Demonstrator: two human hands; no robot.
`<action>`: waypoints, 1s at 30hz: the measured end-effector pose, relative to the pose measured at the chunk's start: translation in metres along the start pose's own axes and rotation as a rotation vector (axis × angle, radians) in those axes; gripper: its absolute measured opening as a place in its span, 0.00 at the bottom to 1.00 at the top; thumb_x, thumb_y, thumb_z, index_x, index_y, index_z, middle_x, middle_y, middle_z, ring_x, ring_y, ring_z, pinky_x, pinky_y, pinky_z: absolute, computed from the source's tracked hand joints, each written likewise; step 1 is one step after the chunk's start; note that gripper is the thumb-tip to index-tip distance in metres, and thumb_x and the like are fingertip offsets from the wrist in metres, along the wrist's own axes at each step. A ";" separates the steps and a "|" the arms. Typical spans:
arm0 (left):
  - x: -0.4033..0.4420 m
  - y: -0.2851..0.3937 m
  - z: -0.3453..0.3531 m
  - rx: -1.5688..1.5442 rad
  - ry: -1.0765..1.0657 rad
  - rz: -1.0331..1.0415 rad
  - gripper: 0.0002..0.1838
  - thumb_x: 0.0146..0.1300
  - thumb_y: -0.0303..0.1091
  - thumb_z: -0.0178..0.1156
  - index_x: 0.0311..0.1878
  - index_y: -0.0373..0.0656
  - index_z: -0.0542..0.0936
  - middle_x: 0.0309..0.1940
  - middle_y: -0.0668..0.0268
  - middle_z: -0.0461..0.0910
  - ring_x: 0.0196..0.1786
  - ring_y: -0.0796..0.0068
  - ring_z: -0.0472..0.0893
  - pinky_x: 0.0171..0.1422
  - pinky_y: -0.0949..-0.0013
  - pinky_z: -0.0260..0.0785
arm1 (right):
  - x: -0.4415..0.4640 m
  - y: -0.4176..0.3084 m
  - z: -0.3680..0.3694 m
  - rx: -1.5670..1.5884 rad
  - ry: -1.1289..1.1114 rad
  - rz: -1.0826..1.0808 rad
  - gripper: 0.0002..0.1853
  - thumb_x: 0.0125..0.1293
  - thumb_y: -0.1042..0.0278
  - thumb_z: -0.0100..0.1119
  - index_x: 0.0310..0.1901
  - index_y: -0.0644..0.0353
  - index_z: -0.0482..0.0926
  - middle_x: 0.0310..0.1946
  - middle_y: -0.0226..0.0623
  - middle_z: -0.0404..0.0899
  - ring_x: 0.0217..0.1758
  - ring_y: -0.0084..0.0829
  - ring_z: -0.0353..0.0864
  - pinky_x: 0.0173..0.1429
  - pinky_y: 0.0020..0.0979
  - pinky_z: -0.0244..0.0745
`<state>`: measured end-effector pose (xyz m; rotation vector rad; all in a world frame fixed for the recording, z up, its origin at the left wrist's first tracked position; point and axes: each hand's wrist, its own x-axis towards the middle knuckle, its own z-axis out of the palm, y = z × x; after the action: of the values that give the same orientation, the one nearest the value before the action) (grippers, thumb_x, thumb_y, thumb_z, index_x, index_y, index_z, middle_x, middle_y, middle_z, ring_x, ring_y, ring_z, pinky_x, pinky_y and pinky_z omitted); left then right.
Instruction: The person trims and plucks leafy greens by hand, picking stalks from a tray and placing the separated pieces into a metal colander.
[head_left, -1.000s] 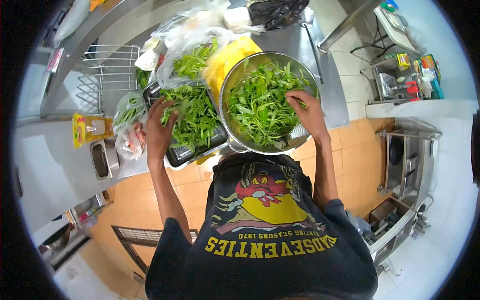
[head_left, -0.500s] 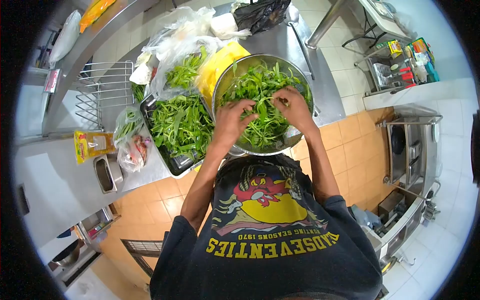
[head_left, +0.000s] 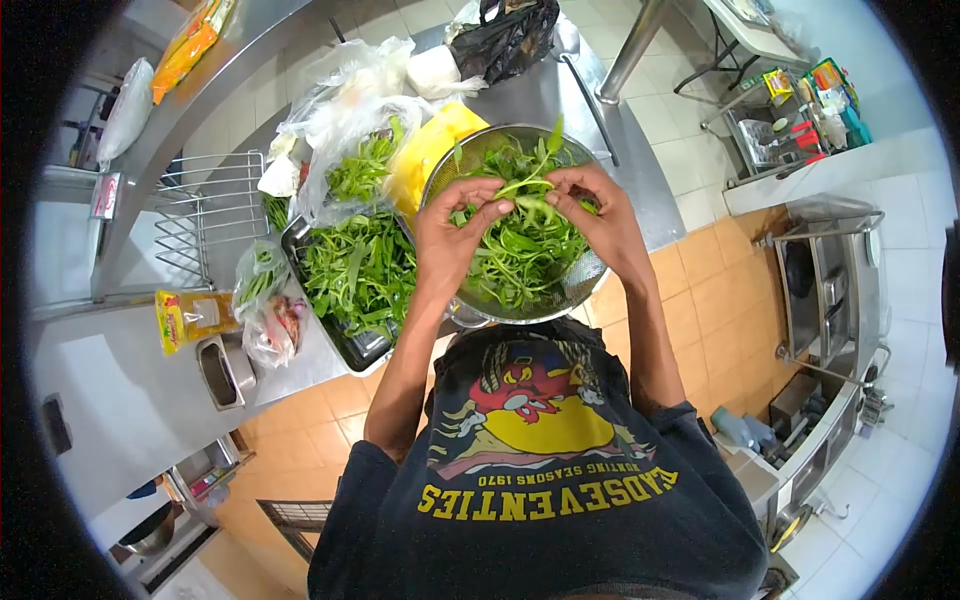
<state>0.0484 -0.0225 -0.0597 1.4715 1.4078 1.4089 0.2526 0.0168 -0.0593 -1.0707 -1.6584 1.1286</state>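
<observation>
Over the metal colander (head_left: 461, 300), both of my hands pinch a green leafy stem (head_left: 527, 184). My left hand (head_left: 455, 228) has its thumb and fingers closed on the stem's left part, and my right hand (head_left: 598, 213) grips its right part. Loose leafy greens (head_left: 520, 262) lie in the colander below. To the left, a black tray (head_left: 362, 348) holds a pile of similar greens (head_left: 358, 270). A yellow bag (head_left: 428, 150) lies between the colander and a clear plastic bag (head_left: 335, 125) with more greens.
A black plastic bag (head_left: 508, 42) and a long-handled ladle (head_left: 590, 105) lie at the counter's far side. A wire rack (head_left: 205, 220), small bagged items (head_left: 268, 325), a yellow packet (head_left: 195, 317) and a metal container (head_left: 222, 372) stand left of the tray.
My left hand has moved from the tray greens to the colander. Both hands now hold a stem raised above the pile. The view has shifted slightly.
</observation>
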 end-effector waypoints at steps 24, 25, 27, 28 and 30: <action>-0.011 -0.013 0.016 -0.028 0.087 -0.043 0.15 0.56 0.29 0.76 0.45 0.41 0.82 0.35 0.70 0.85 0.35 0.83 0.79 0.42 0.76 0.69 | -0.004 -0.005 0.015 0.124 0.214 0.046 0.08 0.68 0.70 0.63 0.46 0.62 0.82 0.39 0.35 0.80 0.45 0.28 0.78 0.53 0.29 0.72; -0.010 -0.010 0.017 -0.067 0.093 -0.068 0.14 0.58 0.29 0.75 0.45 0.40 0.83 0.35 0.70 0.85 0.35 0.83 0.79 0.43 0.75 0.70 | -0.003 -0.005 0.016 0.129 0.244 0.036 0.08 0.68 0.69 0.63 0.46 0.62 0.83 0.38 0.35 0.79 0.45 0.29 0.78 0.54 0.29 0.72; -0.009 -0.010 0.018 -0.116 0.097 -0.116 0.12 0.60 0.28 0.73 0.46 0.40 0.83 0.36 0.69 0.85 0.36 0.83 0.79 0.45 0.75 0.72 | -0.002 -0.002 0.011 -0.026 0.181 -0.007 0.09 0.68 0.67 0.64 0.46 0.61 0.83 0.39 0.36 0.79 0.46 0.32 0.77 0.55 0.31 0.71; -0.009 -0.014 0.018 -0.125 0.097 -0.141 0.11 0.61 0.28 0.72 0.46 0.39 0.83 0.37 0.68 0.85 0.36 0.83 0.79 0.46 0.75 0.72 | -0.002 -0.001 0.008 -0.103 0.150 -0.028 0.10 0.68 0.67 0.64 0.46 0.61 0.83 0.39 0.37 0.79 0.47 0.33 0.77 0.56 0.32 0.70; -0.009 -0.020 0.018 -0.122 0.097 -0.142 0.10 0.63 0.28 0.70 0.46 0.39 0.83 0.37 0.68 0.85 0.37 0.83 0.79 0.47 0.76 0.73 | -0.003 0.006 0.008 -0.146 0.134 -0.036 0.11 0.67 0.64 0.65 0.46 0.61 0.84 0.40 0.38 0.79 0.47 0.35 0.77 0.57 0.33 0.69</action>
<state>0.0621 -0.0234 -0.0843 1.2167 1.4293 1.4658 0.2470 0.0137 -0.0674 -1.1768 -1.6667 0.9040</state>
